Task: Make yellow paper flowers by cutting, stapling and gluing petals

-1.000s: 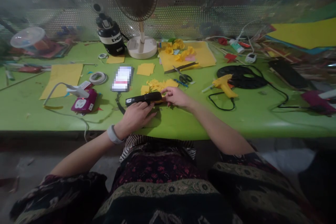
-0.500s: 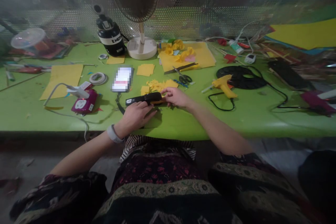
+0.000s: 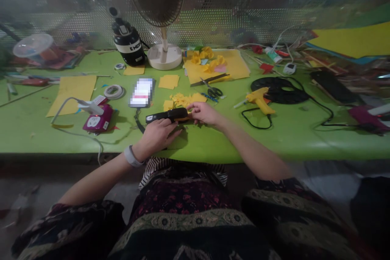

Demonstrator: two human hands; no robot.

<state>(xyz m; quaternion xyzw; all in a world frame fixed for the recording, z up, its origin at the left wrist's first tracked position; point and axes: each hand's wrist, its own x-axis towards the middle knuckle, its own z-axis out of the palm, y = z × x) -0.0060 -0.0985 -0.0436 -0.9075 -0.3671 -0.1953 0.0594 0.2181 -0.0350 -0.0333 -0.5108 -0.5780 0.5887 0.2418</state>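
Note:
My left hand (image 3: pixel 158 133) is wrapped round a black stapler (image 3: pixel 166 115) held just above the green table (image 3: pixel 292 134) near its front edge. A white band sits on that wrist. My right hand (image 3: pixel 204 113) pinches a small yellow paper piece (image 3: pixel 185 119) at the stapler's right end, fingers closed on it. Just behind both hands lies a heap of cut yellow paper pieces (image 3: pixel 183 99).
A phone (image 3: pixel 141 92) lies left of the heap, with a tape roll (image 3: pixel 113 90) and a pink power strip (image 3: pixel 98 122) further left. Scissors (image 3: pixel 213 89), a yellow glue gun (image 3: pixel 258 99) and black cables (image 3: pixel 283 89) lie to the right. A fan (image 3: pixel 158 16) stands at the back.
Both hands hold almost still; the stapler and paper have barely shifted.

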